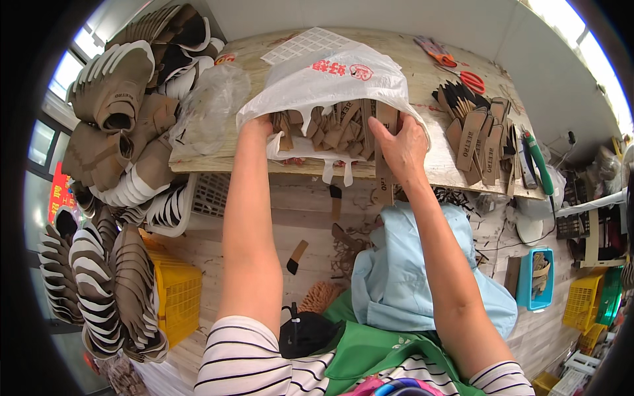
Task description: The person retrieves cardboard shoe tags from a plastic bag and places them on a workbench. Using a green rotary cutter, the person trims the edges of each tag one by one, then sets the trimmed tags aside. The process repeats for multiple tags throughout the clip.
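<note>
A white plastic bag (330, 76) with red print lies on the wooden table, its mouth toward me. Inside are many brown printed straps (330, 129), jumbled together. My left hand (264, 125) reaches into the left side of the mouth; the plastic covers its fingers. At the right side, my right hand (406, 145) has its thumb against some upright brown straps (386, 122), with its other fingers behind them, by the bag's rim. Below that hand, a strap (384, 175) hangs past the table's front edge.
Right of the bag lie loose straps (479, 142), red-handled scissors (469, 80) and a green-handled tool (539, 162). A clear bag (214, 102) sits left. Stacked brown-and-white shoe uppers (119, 86) and a yellow crate (178, 290) stand at left. Light-blue cloth (416, 270) covers my lap.
</note>
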A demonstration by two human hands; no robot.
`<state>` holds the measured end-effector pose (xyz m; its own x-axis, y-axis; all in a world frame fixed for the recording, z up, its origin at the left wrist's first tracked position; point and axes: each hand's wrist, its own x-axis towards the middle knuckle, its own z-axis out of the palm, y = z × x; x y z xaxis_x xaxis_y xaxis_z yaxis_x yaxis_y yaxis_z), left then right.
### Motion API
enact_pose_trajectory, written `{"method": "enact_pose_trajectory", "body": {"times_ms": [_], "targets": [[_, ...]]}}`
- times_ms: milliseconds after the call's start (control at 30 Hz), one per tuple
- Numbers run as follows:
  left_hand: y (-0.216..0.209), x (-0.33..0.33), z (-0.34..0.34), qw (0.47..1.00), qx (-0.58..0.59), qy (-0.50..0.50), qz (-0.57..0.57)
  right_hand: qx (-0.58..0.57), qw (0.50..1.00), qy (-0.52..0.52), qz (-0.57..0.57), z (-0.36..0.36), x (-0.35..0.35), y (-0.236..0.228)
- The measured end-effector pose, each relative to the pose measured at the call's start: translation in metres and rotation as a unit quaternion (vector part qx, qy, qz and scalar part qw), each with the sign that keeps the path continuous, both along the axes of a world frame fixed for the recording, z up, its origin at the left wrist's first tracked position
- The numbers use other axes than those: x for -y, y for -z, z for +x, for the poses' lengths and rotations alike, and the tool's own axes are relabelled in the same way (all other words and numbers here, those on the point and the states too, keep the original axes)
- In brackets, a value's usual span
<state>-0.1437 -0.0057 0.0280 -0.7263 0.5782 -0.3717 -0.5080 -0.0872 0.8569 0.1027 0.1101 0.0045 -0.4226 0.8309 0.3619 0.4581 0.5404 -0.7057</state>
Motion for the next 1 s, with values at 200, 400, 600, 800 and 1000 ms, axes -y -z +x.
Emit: {"method": "enact_pose_trajectory", "body": {"times_ms": [200,400,600,800,1000], "targets": [[0.015,0.002,-0.003,0.988,0.038,0.016,0.146,-0.033,0.976,-0.059,-0.207,-0.013,-0.021,-0.007],[0.036,-0.014,0.018,0.978,-0.015,-0.028,0.207,-0.159,0.912,-0.149,-0.348,-0.01,-0.02,-0.007],[0.031,-0.027,0.02,0.991,0.03,0.041,0.122,-0.202,0.86,-0.18,-0.432,-0.013,-0.029,-0.008],[0.048,-0.032,0.019,0.995,0.006,0.077,0.07,-0.182,0.821,-0.147,-0.52,-0.021,-0.046,0.002],[0.053,-0.051,0.035,0.995,-0.03,0.046,0.088,-0.136,0.894,-0.126,-0.408,-0.031,-0.049,-0.002]]}}
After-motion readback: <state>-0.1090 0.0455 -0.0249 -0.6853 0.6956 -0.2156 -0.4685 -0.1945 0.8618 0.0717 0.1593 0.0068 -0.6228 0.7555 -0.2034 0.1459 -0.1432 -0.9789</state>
